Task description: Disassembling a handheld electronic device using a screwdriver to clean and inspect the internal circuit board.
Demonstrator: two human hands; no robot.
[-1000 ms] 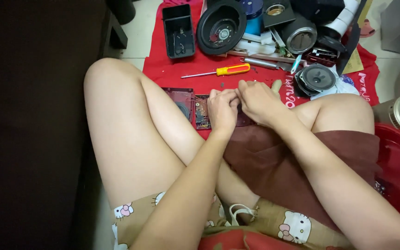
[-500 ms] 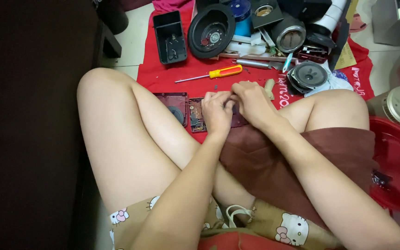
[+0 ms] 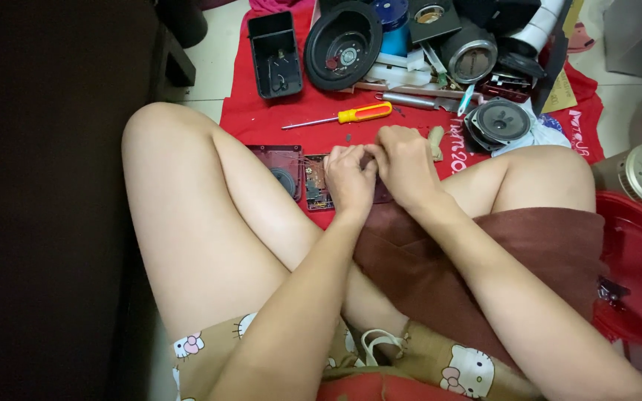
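At the near edge of the red cloth (image 3: 261,119), a small opened device (image 3: 313,182) is lying with its circuit board exposed; the left hand (image 3: 349,177) and right hand (image 3: 404,165) are pinching a part over it, while the screwdriver (image 3: 339,116) is lying idle behind, disassembly seemingly midway

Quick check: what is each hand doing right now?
Left hand: fingers curled over the small circuit board; grip unclear.
Right hand: closed, pinching something hidden between both hands.

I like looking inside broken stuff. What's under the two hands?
Under the left hand and right hand lies an opened dark red device with a circuit board showing, on a red cloth. The hands cover whatever the fingers are pinching.
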